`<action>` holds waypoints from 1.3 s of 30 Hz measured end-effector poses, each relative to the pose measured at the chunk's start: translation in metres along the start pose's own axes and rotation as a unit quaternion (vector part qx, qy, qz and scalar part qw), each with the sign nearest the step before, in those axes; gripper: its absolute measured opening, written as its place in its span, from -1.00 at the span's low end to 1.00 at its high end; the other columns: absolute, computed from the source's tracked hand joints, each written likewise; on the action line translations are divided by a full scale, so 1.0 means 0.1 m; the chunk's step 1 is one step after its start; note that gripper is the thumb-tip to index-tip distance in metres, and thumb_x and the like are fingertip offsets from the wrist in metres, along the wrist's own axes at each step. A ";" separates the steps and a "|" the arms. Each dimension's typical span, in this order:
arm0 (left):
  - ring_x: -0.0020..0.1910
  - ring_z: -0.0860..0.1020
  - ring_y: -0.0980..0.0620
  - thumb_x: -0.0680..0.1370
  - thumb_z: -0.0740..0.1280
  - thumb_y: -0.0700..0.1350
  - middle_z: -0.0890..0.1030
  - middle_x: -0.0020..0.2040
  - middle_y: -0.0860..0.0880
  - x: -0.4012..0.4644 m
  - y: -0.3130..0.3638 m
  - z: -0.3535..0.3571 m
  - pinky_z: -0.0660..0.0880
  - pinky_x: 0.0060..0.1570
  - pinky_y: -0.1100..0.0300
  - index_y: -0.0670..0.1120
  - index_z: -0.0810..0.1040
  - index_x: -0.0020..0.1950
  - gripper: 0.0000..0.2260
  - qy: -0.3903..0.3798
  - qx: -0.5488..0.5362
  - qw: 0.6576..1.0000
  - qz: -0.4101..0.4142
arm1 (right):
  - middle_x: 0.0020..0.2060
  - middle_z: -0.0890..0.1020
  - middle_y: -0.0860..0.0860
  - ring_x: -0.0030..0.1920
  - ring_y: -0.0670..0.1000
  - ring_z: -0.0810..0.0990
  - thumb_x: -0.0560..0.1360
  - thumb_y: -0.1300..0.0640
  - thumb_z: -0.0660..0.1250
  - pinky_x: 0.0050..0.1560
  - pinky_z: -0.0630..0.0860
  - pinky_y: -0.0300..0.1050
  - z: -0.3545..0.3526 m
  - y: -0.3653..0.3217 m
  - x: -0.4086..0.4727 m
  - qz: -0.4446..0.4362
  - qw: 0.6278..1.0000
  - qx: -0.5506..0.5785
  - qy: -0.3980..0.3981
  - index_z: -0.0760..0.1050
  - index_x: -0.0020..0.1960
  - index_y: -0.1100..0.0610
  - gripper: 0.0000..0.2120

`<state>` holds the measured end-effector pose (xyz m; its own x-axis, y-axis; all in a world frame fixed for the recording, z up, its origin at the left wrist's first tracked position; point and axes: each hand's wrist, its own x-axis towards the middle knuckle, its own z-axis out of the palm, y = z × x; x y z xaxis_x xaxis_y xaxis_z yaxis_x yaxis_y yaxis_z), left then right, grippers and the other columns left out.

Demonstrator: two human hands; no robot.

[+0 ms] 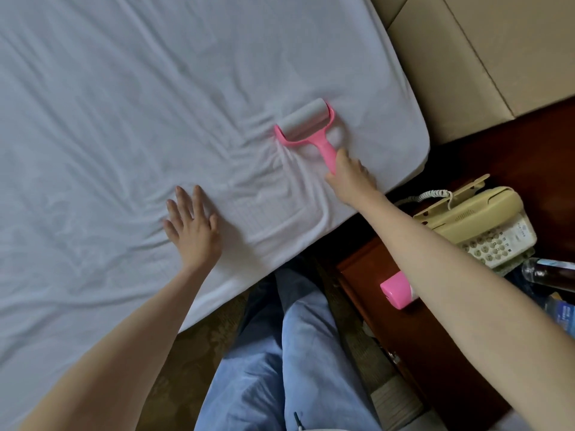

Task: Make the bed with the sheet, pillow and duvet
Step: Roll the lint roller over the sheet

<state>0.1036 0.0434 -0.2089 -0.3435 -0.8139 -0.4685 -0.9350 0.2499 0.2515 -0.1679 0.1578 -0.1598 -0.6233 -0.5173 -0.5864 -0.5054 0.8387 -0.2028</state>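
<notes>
A white sheet (pixel 130 98) covers the mattress and is wrinkled near the bed's corner. My left hand (pixel 191 223) presses flat on the sheet near the bed's edge, fingers spread. My right hand (pixel 350 175) grips the pink handle of a lint roller (pixel 306 124), whose white roll lies on the sheet close to the mattress corner. No pillow or duvet is in view.
A beige padded headboard (pixel 485 57) stands at the top right. Beside the bed, a dark wooden nightstand (pixel 389 321) bears a beige telephone (pixel 479 225), a pink cap (pixel 396 290) and a clear bottle (pixel 547 273). My legs in blue trousers (pixel 280 368) stand at the bed's edge.
</notes>
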 end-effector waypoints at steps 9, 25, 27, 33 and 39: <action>0.54 -0.24 -0.12 0.64 0.09 -0.06 -0.21 0.58 -0.03 0.11 0.07 -0.05 -0.22 0.47 -0.12 0.08 -0.08 0.58 -0.45 -0.005 -0.006 1.000 -0.001 | 0.20 0.48 0.31 0.19 0.32 0.47 0.57 0.04 0.19 0.06 0.40 0.13 0.07 0.24 -0.28 0.022 0.998 -0.029 -0.041 0.14 0.35 0.25 -0.53; 0.55 -0.15 -0.11 0.65 0.08 -0.04 -0.14 0.59 -0.04 0.55 0.26 -0.33 -0.11 0.46 -0.08 0.07 -0.01 0.58 -0.49 0.008 -0.018 0.999 -0.026 | 0.22 0.46 0.28 0.20 0.29 0.47 0.57 0.10 0.17 0.08 0.39 0.08 -0.32 -0.69 0.61 -0.026 0.998 -0.042 -0.030 0.19 0.29 0.28 -0.61; 0.55 -0.14 -0.11 0.66 0.08 -0.03 -0.13 0.59 -0.03 0.60 0.24 -0.38 -0.11 0.47 -0.07 0.08 -0.01 0.57 -0.50 0.002 -0.008 1.000 -0.026 | 0.22 0.46 0.25 0.19 0.28 0.48 0.56 0.13 0.15 0.07 0.40 0.06 -0.40 -1.07 0.92 -0.039 0.999 -0.025 -0.023 0.20 0.29 0.29 -0.63; 0.56 -0.13 -0.10 0.66 0.07 -0.02 -0.12 0.59 -0.02 0.63 0.19 -0.43 -0.08 0.47 -0.08 0.08 -0.01 0.58 -0.49 -0.005 -0.006 0.999 -0.041 | 0.18 0.49 0.23 0.15 0.27 0.51 0.55 0.15 0.15 -0.02 0.38 0.02 -0.56 -1.38 1.23 -0.049 0.999 -0.019 -0.015 0.23 0.24 0.27 -0.69; 0.55 -0.13 -0.10 0.65 0.07 -0.03 -0.13 0.59 -0.01 0.62 0.23 -0.42 -0.08 0.47 -0.09 0.08 -0.04 0.58 -0.48 -0.012 -0.029 0.998 -0.058 | 0.20 0.48 0.27 0.17 0.29 0.48 0.58 0.05 0.16 0.06 0.41 0.10 -0.29 -0.56 0.50 -0.008 0.997 -0.051 -0.064 0.14 0.35 0.27 -0.54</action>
<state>0.0645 -0.0231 -0.1962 -0.2359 -0.8221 -0.5182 -0.9622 0.1230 0.2428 -0.1881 0.0796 -0.1550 -0.5363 -0.4998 -0.6802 -0.5773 0.8051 -0.1364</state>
